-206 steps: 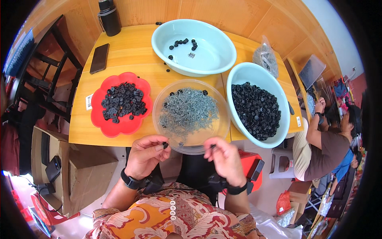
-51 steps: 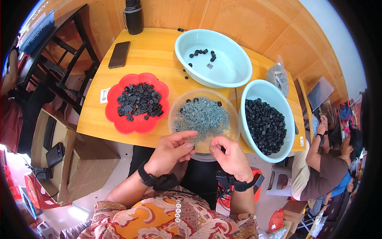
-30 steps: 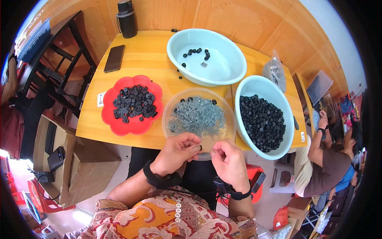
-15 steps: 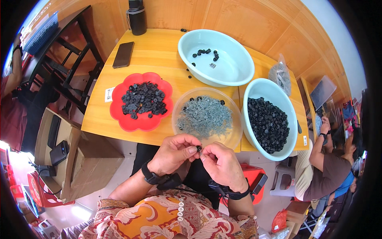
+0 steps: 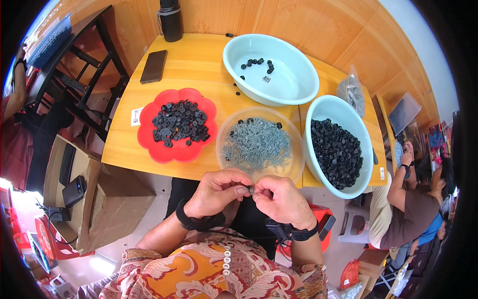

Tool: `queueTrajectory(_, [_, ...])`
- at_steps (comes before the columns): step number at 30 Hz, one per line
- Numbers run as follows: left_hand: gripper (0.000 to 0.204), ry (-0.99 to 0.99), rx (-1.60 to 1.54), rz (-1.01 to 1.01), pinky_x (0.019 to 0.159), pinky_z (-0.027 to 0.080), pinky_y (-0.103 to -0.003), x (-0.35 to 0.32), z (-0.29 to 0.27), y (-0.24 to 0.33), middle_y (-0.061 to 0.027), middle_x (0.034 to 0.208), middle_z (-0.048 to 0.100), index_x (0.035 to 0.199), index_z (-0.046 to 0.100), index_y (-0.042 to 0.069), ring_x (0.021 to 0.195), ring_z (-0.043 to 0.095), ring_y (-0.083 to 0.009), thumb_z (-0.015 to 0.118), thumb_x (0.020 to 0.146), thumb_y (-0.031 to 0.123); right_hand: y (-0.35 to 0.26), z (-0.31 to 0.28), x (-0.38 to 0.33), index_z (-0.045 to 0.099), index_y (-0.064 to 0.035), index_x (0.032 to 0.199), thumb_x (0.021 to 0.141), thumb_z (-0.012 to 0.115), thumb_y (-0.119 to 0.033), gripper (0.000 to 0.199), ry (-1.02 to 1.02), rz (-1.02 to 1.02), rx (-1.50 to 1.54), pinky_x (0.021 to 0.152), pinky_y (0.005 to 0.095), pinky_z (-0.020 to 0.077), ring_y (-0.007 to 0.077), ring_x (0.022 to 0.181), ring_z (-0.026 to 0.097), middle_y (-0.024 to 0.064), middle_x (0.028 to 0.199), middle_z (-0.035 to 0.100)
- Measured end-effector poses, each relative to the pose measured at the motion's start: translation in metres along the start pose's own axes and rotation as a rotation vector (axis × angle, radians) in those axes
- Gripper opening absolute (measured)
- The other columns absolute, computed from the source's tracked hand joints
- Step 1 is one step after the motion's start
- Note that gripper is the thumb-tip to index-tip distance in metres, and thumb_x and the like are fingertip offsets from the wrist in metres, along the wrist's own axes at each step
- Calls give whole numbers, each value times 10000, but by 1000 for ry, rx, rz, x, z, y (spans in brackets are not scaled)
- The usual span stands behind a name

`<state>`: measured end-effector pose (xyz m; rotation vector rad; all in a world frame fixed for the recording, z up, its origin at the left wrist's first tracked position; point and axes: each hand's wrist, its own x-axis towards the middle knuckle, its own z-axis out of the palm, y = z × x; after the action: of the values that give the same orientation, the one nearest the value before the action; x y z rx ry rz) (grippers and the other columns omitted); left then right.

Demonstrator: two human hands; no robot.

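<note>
My left hand [image 5: 219, 193] pinches a small black round part [image 5: 250, 190] between thumb and forefinger, just off the table's near edge. Close against it, the fingers of my right hand [image 5: 286, 200] are pressed together; whatever they hold is hidden. Right beyond the hands stands a clear round tub [image 5: 222, 124] of loose silver screws [image 5: 256, 142], with a few black pieces among them. To its left, a red flower-shaped dish [image 5: 174, 155] holds flat black discs [image 5: 180, 122]. On the right, a pale blue basin [image 5: 314, 110] is filled with small black caps [image 5: 336, 154].
Another pale blue basin [image 5: 289, 89] at the back holds several black parts. A phone [image 5: 154, 66], a black flask [image 5: 171, 22] and a plastic bag [image 5: 351, 94] are on the wooden table [image 5: 199, 55]. A cardboard box [image 5: 107, 204] stands left; another person [image 5: 411, 204] sits at the right.
My right hand has closed in on the black part, its fingers now more curled against my left fingertips. The black part is more covered than before. Containers stay in place.
</note>
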<state>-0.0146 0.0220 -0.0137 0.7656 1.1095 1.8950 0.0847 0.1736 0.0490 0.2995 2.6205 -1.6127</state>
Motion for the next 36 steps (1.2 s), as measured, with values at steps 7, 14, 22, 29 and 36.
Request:
queueTrajectory(7, [152,-39,129,46,699,488,-259,0,0,1,-100,940,574,964,580,-29,804,587,-151,551,816,-44,-4,-5,1,566,8,700,692,581,-37,49,-17,69,-38,480,233,378,75,525,465,16,593,511])
queueTrajectory(14, [151,2,518,244,665,467,-255,2,4,9,-107,863,589,909,584,-36,773,583,-169,601,760,-57,-5,0,-1,558,14,685,678,584,-41,61,71,-7,-124,464,241,384,84,499,474,37,557,507])
queueTrajectory(22, [162,86,598,309,657,459,-258,-1,7,7,-114,859,595,899,583,-27,772,583,-186,615,743,-54,-10,9,2,543,20,676,664,585,-61,92,127,-9,-96,509,333,432,259,535,552,136,610,539])
queueTrajectory(29, [173,22,492,258,640,464,-264,-2,4,8,-112,853,595,904,581,-28,751,582,-183,605,739,-73,-5,-2,2,551,11,702,686,574,-24,45,-11,-42,-18,471,229,378,69,517,456,22,592,506])
queueTrajectory(36, [189,0,572,342,622,463,-258,-1,2,8,-100,810,604,896,584,-28,732,585,-187,616,717,-80,-2,0,6,557,10,694,699,570,-47,58,-62,81,108,472,251,388,93,503,467,39,537,485])
